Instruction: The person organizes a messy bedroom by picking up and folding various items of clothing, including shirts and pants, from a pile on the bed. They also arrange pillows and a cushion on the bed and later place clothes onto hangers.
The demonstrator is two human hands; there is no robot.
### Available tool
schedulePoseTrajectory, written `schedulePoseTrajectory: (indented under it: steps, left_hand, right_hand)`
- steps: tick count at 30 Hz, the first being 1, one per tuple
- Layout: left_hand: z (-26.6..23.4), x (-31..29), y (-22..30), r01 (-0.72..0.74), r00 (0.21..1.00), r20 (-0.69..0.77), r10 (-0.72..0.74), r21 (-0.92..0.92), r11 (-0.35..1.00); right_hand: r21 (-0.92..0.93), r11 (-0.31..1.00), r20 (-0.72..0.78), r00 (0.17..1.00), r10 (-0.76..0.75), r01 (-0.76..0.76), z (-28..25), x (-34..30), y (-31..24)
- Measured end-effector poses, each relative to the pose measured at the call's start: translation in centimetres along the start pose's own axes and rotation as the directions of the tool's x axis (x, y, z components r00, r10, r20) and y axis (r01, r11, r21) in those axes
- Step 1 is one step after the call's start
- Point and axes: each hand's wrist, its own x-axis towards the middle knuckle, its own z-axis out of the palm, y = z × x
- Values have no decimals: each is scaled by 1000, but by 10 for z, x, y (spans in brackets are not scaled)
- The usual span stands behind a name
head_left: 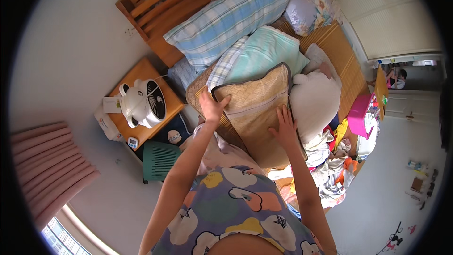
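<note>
A tan woven mat-like piece (257, 108) with dark edging lies in front of me on the bed, with a pale seam across it. My left hand (213, 108) is at its upper left corner, thumb spread away from the fingers. On the right part of the piece rests my right hand (285, 126), flat with fingers spread. Just beyond lies a mint green quilted cushion or blanket (266, 52) beside a plaid cloth (226, 66). A large whitish plush toy (316, 99) sits right of my right hand.
A blue plaid pillow (231, 16) and a floral pillow (309, 9) lie by the wooden headboard (163, 16). Left stands a nightstand (172, 97) with a white fan (141, 104), above a green bin (160, 160). Piled clothes (332, 163) and a pink basket (359, 115) are right.
</note>
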Motion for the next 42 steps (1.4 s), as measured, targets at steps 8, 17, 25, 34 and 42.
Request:
schedulePoseTrajectory:
  steps: [8,17,25,34,42]
  left_hand:
    - [13,106,34,-257,359,933,31,66,964]
    - [19,86,55,-543,371,912,176,59,838]
    - [25,72,62,-566,463,787,407,-91,819]
    - [61,76,81,-520,371,912,173,50,853]
    - [66,77,81,-384,423,869,257,-85,919]
  right_hand:
    - [67,996,-21,998,-55,57,-9,3,0]
    - [155,988,-34,999,25,-20,-1,7,0]
    - [336,942,-181,982,57,7,-13,36,-18]
    - [421,903,-285,957,42,86,-13,34,11]
    - [573,725,-45,869,493,-382,48,-73,81]
